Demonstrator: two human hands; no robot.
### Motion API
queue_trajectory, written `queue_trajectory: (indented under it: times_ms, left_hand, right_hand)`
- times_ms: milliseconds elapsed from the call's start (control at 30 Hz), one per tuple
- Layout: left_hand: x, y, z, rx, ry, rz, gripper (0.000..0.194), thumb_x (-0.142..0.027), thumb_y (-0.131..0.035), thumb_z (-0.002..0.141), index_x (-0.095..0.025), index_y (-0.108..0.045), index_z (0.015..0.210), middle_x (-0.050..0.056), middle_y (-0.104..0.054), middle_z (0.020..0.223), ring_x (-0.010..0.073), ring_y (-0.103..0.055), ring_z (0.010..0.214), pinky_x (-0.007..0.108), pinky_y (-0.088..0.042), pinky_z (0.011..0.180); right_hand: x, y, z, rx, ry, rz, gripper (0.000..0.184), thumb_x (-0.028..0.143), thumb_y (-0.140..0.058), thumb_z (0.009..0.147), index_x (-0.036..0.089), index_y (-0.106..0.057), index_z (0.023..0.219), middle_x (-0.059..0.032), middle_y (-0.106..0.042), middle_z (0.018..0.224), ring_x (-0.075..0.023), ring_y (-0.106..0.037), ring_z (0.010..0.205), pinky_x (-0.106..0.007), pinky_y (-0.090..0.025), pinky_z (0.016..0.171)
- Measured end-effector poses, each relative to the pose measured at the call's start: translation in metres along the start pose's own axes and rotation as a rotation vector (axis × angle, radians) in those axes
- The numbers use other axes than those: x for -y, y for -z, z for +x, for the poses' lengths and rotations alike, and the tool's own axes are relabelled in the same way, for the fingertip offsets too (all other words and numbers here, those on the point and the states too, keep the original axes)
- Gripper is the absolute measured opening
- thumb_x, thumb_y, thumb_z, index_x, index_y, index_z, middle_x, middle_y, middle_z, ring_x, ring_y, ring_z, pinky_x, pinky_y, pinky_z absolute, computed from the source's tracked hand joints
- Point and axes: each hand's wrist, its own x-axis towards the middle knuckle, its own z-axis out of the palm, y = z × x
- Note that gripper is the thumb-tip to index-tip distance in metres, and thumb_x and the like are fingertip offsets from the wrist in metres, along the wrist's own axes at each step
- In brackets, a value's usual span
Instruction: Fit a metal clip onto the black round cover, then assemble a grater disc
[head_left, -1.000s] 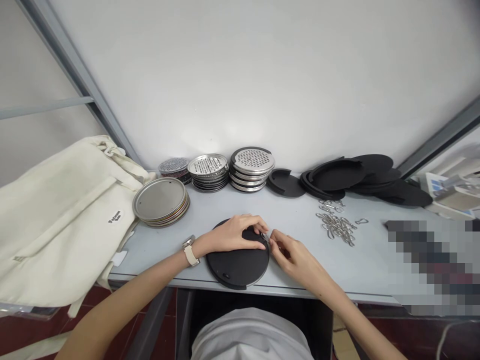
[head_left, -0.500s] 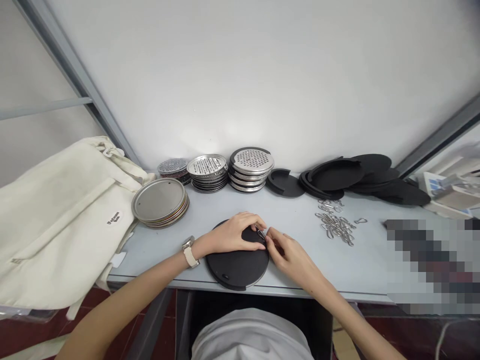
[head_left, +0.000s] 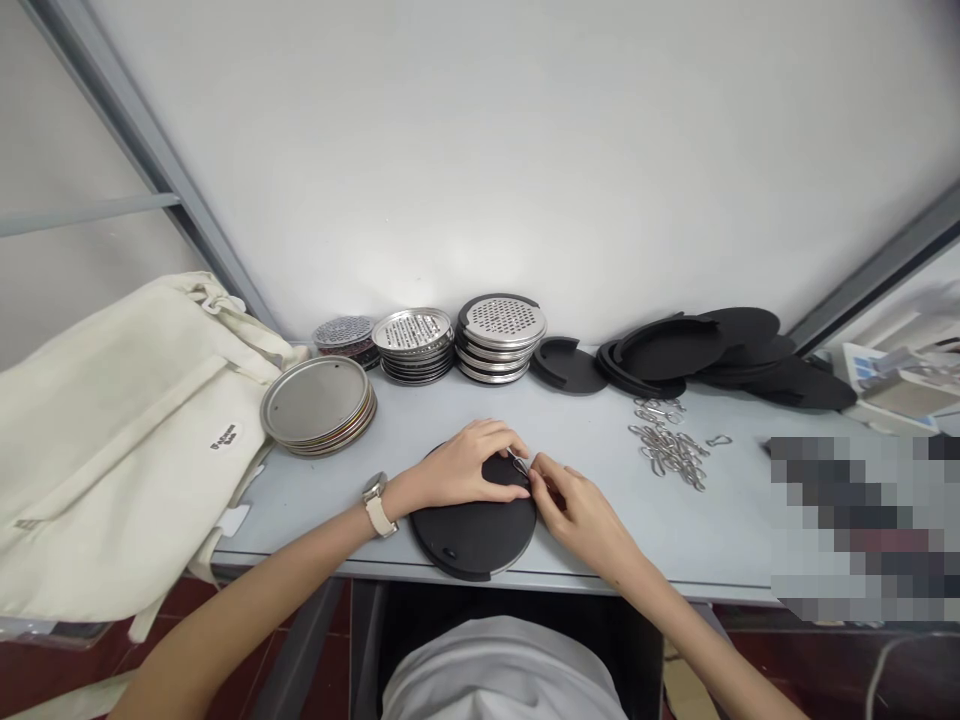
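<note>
In front of me a round black disc (head_left: 474, 525) lies on the table near its front edge. It has a raised rim along part of its edge and a small dark hole near the front. My left hand (head_left: 476, 465) lies over its far side, the fingers curled toward the far edge and the thumb stretched along the surface. A small silver carabiner clip (head_left: 519, 465) sits at the disc's right far edge, between both hands. My right hand (head_left: 568, 500) pinches the clip's near end between thumb and forefinger. Whether the clip passes through the disc is hidden by the fingers.
Loose clips (head_left: 671, 450) lie to the right. Along the wall stand stacks of perforated metal discs (head_left: 412, 335), plain metal discs (head_left: 316, 400) and black discs (head_left: 667, 350). A cream bag (head_left: 135, 440) fills the left side; a white box (head_left: 892, 380) stands far right.
The hands, disc and clip hold almost the same pose. The whole view has shifted very slightly.
</note>
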Motion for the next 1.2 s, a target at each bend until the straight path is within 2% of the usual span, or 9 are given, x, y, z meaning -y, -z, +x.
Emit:
queue_trajectory:
  times_ms: [400,633,767,867,1067,1200]
  left_hand:
    - [0.0009,-0.0009,-0.0018,0.000,-0.009,0.101,0.022,-0.035,-0.068,0.078,-0.018,-0.057,0.084,0.002,-0.059,0.089,0.0159,-0.054,0.088,0.029,-0.039,0.086]
    - [0.0012,-0.0015,-0.0018,-0.014,-0.014,0.132,0.023,-0.036,-0.068,0.078,-0.018,-0.055,0.082,0.001,-0.058,0.086,0.0156,-0.054,0.086,0.029,-0.039,0.086]
    - [0.0020,-0.0018,-0.0019,-0.007,-0.024,0.131,0.022,-0.036,-0.067,0.079,-0.018,-0.054,0.080,0.001,-0.059,0.087,0.0159,-0.054,0.086,0.029,-0.038,0.086]
    - [0.0022,-0.0014,-0.0021,0.004,-0.030,0.131,0.020,-0.034,-0.067,0.079,-0.017,-0.055,0.080,0.001,-0.060,0.087,0.0159,-0.054,0.087,0.029,-0.038,0.087]
    - [0.0017,-0.0007,-0.0024,0.003,-0.034,0.134,0.020,-0.035,-0.066,0.080,-0.017,-0.057,0.084,0.001,-0.061,0.088,0.0163,-0.055,0.089,0.030,-0.038,0.088]
    - [0.0008,-0.0010,-0.0023,-0.006,-0.040,0.135,0.021,-0.035,-0.067,0.080,-0.018,-0.058,0.088,0.002,-0.061,0.090,0.0168,-0.055,0.090,0.030,-0.039,0.089]
  right_hand:
    - [-0.0002,-0.0007,-0.0016,-0.003,-0.008,0.042,0.022,0.029,-0.034,0.096,0.024,-0.039,0.075,0.0046,-0.045,0.056,-0.0159,-0.045,0.056,-0.025,-0.033,0.055]
    - [-0.0034,0.0000,-0.0033,-0.041,-0.058,0.194,0.035,0.036,-0.037,0.096,0.023,-0.028,0.065,0.0063,-0.032,0.055,-0.0123,-0.033,0.052,-0.024,-0.029,0.051]
    - [-0.0026,0.0034,-0.0029,-0.110,0.013,0.232,0.033,0.032,-0.042,0.094,0.022,-0.032,0.064,0.0025,-0.043,0.064,-0.0142,-0.043,0.063,-0.026,-0.036,0.061]
    - [-0.0016,0.0048,-0.0029,-0.112,0.072,0.305,0.028,0.030,-0.045,0.093,0.022,-0.037,0.067,-0.0013,-0.051,0.077,-0.0152,-0.049,0.073,-0.027,-0.040,0.069]
    - [-0.0030,0.0031,-0.0036,-0.095,0.015,0.395,0.011,0.030,-0.048,0.091,0.023,-0.042,0.086,0.0013,-0.052,0.077,-0.0136,-0.050,0.066,-0.025,-0.041,0.062]
    - [-0.0057,0.0015,-0.0023,-0.084,-0.002,0.425,0.010,0.032,-0.047,0.092,0.023,-0.045,0.094,-0.0004,-0.055,0.082,-0.0139,-0.053,0.068,-0.027,-0.044,0.066]
